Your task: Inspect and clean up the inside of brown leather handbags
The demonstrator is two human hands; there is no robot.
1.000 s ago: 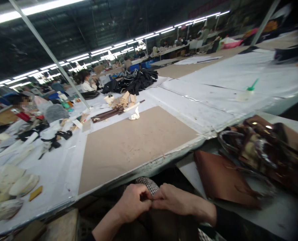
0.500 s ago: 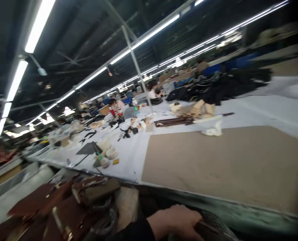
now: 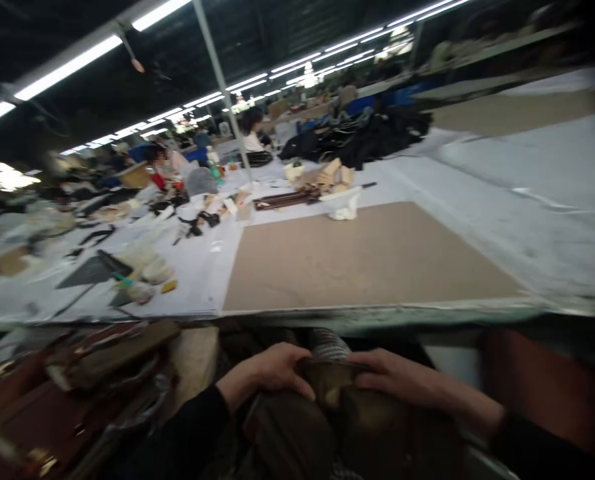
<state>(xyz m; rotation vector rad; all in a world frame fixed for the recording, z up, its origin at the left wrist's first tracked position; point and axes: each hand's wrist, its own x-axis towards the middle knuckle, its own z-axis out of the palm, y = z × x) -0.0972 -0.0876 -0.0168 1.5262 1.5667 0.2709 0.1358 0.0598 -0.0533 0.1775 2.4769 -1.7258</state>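
Note:
In the head view a dark brown bag (image 3: 297, 427) lies low at the front, below the table edge, blurred and in shadow. My left hand (image 3: 280, 369) grips its upper edge from the left, thumb toward the middle. From the right, my right hand (image 3: 395, 377) pinches the same edge, fingers pointing inward. Between the two hands a checked grey-and-white fabric (image 3: 330, 345) shows just behind the edge. The bag's lower part runs out of the picture.
Reddish-brown leather bags (image 3: 32, 420) with gold-coloured fittings are heaped at left. Across the front runs a white-covered table with a tan board (image 3: 357, 260). Strips, scraps and a yellow block (image 3: 169, 287) lie on it. A brown panel (image 3: 542, 393) is at right. People sit farther back.
The view has swung right and down. My right hand has come into sight on the bag's edge. My left hand has shifted left in the picture and now grips that edge too.

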